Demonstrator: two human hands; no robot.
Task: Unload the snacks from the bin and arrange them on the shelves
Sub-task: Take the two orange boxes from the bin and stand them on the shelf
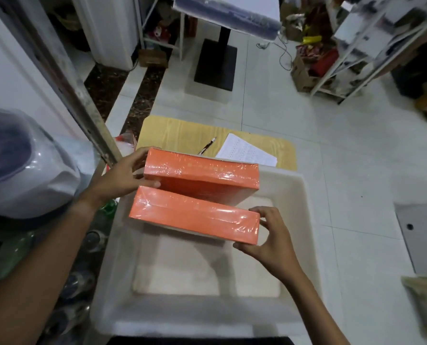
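Note:
Two orange shrink-wrapped snack boxes hover above a white plastic bin (304, 210) on the floor. My left hand (119, 179) grips the left end of the far box (202, 174). My right hand (269, 235) pinches the right end of the near box (195, 215). Both boxes lie roughly parallel, long sides across the view. The bin's floor below them looks bare. A white metal shelf rack (356, 53) holding mixed packages stands at the far right.
A low wooden board (182, 134) with a pen (207, 145) and a sheet of paper (247, 151) lies just beyond the bin. Plastic-wrapped bundles and bottles crowd the left side. A black table base (216, 63) stands further back. The tiled floor lies open to the right.

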